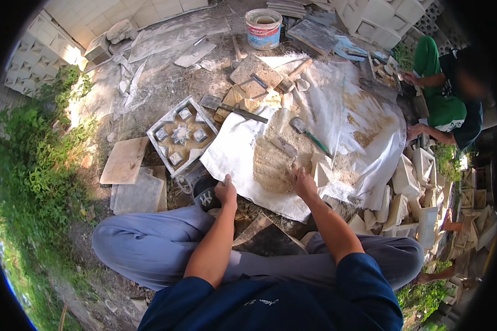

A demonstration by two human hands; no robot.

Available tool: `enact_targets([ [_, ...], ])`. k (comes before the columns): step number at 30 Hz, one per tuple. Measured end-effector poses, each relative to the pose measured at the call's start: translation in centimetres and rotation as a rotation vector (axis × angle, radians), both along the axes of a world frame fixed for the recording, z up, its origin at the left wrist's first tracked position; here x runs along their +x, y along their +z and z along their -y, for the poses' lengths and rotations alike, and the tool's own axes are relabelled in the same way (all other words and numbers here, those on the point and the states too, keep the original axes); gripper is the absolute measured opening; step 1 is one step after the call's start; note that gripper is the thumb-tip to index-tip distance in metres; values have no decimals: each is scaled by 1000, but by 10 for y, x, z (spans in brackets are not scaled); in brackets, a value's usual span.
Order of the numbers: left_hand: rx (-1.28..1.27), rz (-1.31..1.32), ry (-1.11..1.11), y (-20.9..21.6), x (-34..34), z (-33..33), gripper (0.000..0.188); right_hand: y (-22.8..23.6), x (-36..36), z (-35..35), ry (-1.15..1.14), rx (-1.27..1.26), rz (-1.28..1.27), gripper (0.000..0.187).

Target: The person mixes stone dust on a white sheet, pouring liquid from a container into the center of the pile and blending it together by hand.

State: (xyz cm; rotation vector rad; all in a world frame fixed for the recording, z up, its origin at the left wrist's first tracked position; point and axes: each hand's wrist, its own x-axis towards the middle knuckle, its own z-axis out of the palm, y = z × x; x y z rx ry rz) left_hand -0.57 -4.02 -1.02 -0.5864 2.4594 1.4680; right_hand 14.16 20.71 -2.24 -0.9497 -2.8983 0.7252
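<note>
A white cloth sheet (232, 146) lies spread before my crossed legs, with a heap of sandy powder (268, 165) on it. My left hand (225, 191) is closed at the sheet's near left edge and appears to pinch it. Over the powder's right side, my right hand (305, 183) is closed around the handle of a small trowel (285, 147), its blade pointing away from me. Just beyond the trowel lies a hammer-like tool (310, 135) with a green handle. Left of the sheet rests a square grey mould (183, 135) with a raised star and several blocks inside.
Flat tiles (125, 160) are stacked at the left. Stone pieces (255, 74) and a long flat bar (244, 113) lie beyond the sheet, with a paint bucket (263, 28) farther back. Pale cast blocks (406, 179) crowd the right. Another person (450, 91) works at the far right.
</note>
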Motion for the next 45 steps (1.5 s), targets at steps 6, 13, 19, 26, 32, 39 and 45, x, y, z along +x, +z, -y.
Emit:
enact_targets([
  [6,37,-12,15,-2,-1,6,46,6,-10,6,-25,-47,-173,35],
  [13,55,-20,36,-2,-1,3,44,-8,-5,2,6,9,-50,43],
  [19,5,36,2,-1,1,-1,44,-14,1,5,40,12,-101,42],
  [26,10,-70,23,-2,3,0,42,20,-14,14,38,-77,-97,40],
  [32,63,13,22,-9,2,2,43,21,-5,14,90,-42,73,37],
  [39,73,-55,-18,-8,-2,0,43,7,-4,25,175,23,-91,39],
  [45,-6,-59,15,0,0,3,41,12,-12,30,204,-31,-29,46],
])
